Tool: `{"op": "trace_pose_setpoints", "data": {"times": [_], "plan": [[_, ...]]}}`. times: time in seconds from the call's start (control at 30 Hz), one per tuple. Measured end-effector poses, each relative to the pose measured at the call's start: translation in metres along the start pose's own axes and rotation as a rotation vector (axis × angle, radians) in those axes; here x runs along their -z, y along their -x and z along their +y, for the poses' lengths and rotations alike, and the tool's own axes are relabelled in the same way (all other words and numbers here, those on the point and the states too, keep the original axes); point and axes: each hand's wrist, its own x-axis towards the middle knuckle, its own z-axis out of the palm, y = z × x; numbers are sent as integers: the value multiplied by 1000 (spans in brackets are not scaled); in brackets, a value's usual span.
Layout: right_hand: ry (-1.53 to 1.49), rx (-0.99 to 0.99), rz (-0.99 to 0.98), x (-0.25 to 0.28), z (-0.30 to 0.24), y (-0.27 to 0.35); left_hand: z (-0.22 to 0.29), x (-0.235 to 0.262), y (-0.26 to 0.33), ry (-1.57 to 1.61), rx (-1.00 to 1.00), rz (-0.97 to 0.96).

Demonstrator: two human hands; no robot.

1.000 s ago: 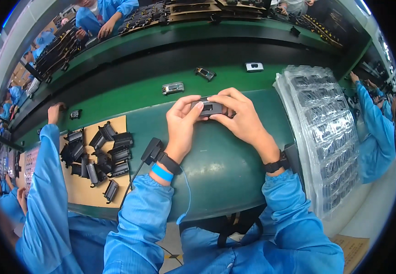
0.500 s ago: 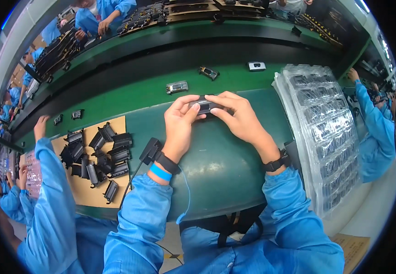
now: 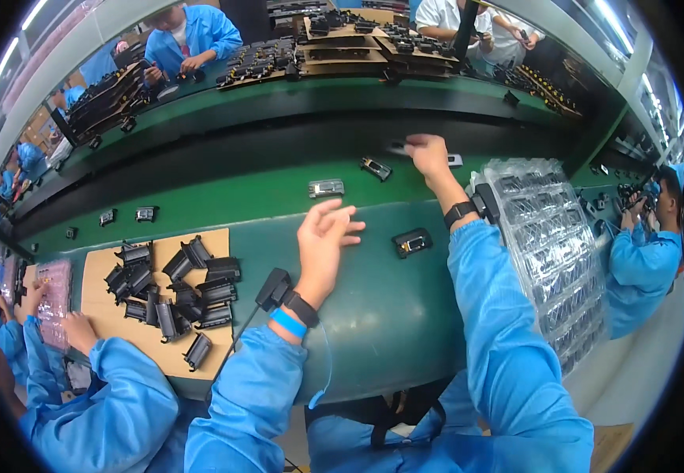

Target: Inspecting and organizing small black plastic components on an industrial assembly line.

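Surface: smooth green curved table (image 3: 373,315), a darker conveyor strip behind it, factory line with workers in blue coats all round
Left hand (image 3: 322,240): hovering over the table, fingers spread, holding nothing
Right hand (image 3: 428,154): stretched far out, fingertips pinching a small dark flat part (image 3: 395,147) at the conveyor edge
Small black boxy plastic module (image 3: 412,242): lying on the table between the two arms
Stack of clear blister trays (image 3: 547,236): glossy, ribbed, just right of the right forearm
Brown cardboard sheet (image 3: 117,331): heaped with black plastic housings (image 3: 176,296), left
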Motion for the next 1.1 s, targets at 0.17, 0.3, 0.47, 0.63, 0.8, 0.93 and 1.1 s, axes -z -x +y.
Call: {"op": "trace_pose_setpoints", "data": {"times": [0.17, 0.3, 0.47, 0.63, 0.8, 0.93, 1.1], "plan": [[451, 355, 10, -31, -7, 19, 2, 19, 3, -6, 6, 93], [600, 480, -286, -56, -49, 61, 0, 25, 3, 10, 3, 101], [579, 458, -260, -29, -44, 65, -4, 17, -1, 23, -6, 91], [308, 571, -669, 23, -98, 153, -7, 21, -3, 15, -69, 186], [432, 683, -737, 18, -94, 202, -8, 29, -9, -54, -185, 303], [354, 681, -618, 0, -94, 175, -3, 37, -7, -81, -222, 320], [317, 637, -418, -60, -59, 99, -5, 20, -9, -92, -180, 290]]}}
